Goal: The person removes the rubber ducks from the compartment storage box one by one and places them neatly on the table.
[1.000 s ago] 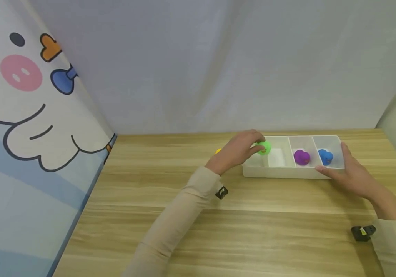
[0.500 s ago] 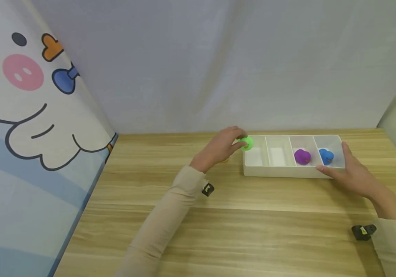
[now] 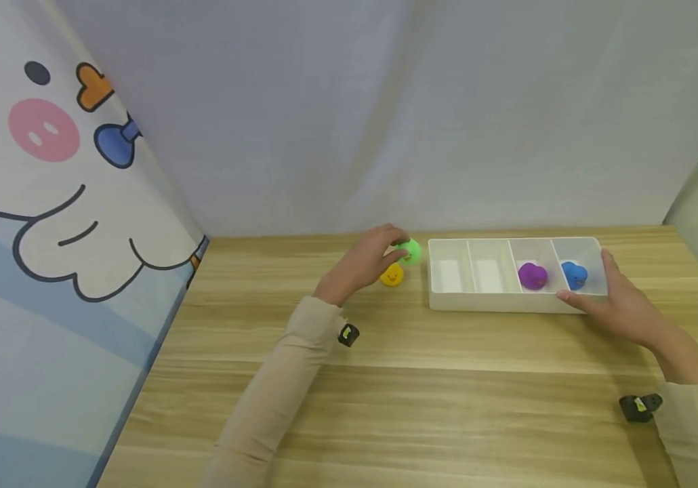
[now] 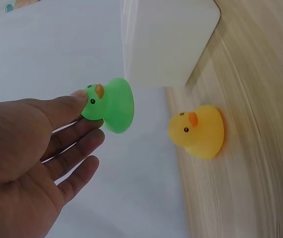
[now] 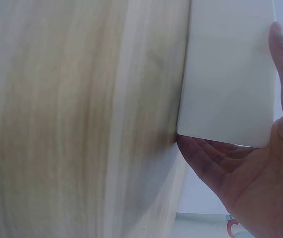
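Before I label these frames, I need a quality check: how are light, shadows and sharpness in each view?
Head: muted light, a soft shadow on the table near the right hand; left wrist: green duck and yellow duck fairly sharp; right wrist: the table's grain soft, a diffuse shadow beside the white box.

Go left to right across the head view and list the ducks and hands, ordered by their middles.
Left hand, yellow duck, green duck, purple duck, blue duck, right hand.
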Available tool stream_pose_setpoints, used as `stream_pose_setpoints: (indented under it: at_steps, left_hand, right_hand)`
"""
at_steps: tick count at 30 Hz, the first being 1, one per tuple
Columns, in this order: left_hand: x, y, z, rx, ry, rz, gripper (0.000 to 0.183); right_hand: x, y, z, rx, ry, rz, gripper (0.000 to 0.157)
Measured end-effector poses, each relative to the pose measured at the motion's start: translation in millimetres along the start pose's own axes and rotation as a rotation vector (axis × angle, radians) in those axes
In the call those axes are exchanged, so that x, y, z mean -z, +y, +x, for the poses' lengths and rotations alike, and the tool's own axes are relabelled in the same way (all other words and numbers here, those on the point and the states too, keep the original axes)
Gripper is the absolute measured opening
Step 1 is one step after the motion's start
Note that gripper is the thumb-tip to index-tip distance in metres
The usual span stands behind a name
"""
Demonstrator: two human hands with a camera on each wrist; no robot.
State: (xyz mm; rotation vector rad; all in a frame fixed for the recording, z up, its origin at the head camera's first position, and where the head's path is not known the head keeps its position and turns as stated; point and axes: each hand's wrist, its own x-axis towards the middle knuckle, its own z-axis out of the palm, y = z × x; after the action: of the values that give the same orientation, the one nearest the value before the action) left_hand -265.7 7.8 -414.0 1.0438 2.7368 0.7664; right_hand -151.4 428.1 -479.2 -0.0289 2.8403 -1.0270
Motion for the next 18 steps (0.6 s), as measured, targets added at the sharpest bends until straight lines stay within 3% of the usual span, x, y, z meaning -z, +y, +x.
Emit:
stream_pose_setpoints:
  at_steps: [18]
  left_hand:
    - [15.2, -22.8, -25.7, 0.09, 0.0, 0.008, 0.028]
  right_hand:
    - [1.4, -2.1, -2.1, -0.014, -0.025, -0.003, 0.109]
